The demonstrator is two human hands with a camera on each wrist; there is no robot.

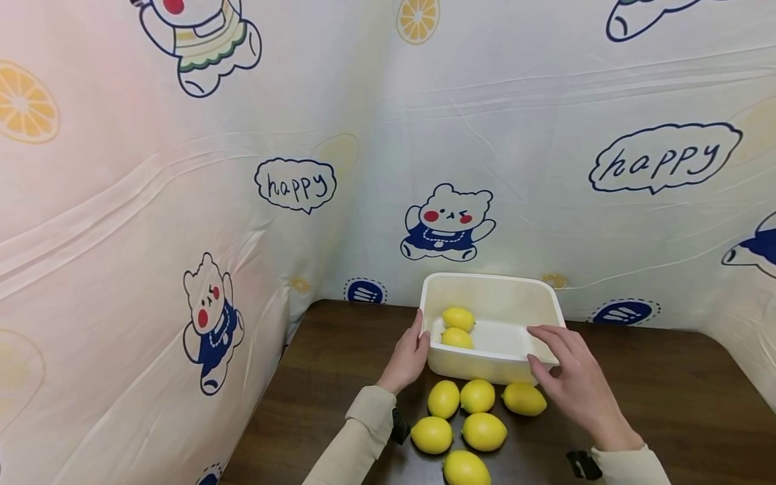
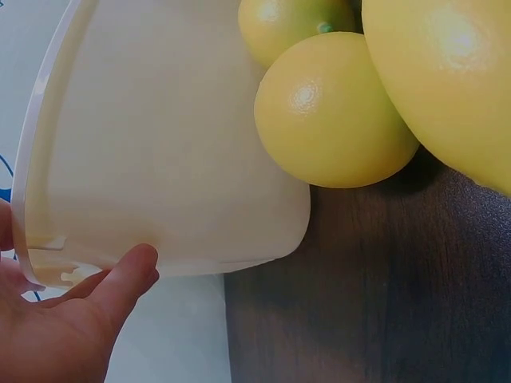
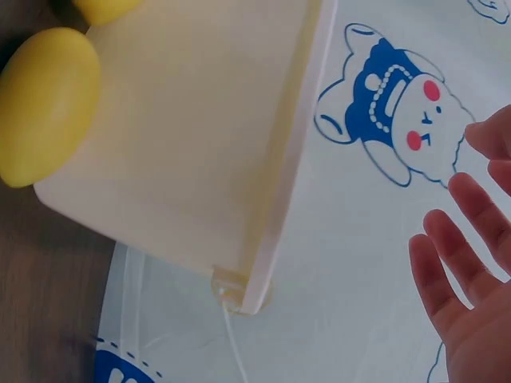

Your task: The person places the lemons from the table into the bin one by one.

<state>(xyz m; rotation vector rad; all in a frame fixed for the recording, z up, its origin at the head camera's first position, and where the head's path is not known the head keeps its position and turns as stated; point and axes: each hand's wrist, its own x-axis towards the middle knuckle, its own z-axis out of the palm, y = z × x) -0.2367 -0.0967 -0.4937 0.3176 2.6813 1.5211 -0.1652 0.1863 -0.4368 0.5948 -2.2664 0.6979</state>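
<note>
A white plastic bin stands at the back of the brown table. Two yellow lemons lie inside it, at the left. My left hand grips the bin's left front corner, with the thumb against the outer wall and the fingers partly hidden by the rim. Above the bin's right end hovers my right hand, fingers spread and apart from the rim in the right wrist view, holding nothing. Several lemons lie loose on the table before the bin, between the two forearms; the nearest ones sit close to its front wall.
The dark brown table spreads out on both sides of the bin. A pale printed cloth with bears and lettering hangs right behind the bin and along the left side.
</note>
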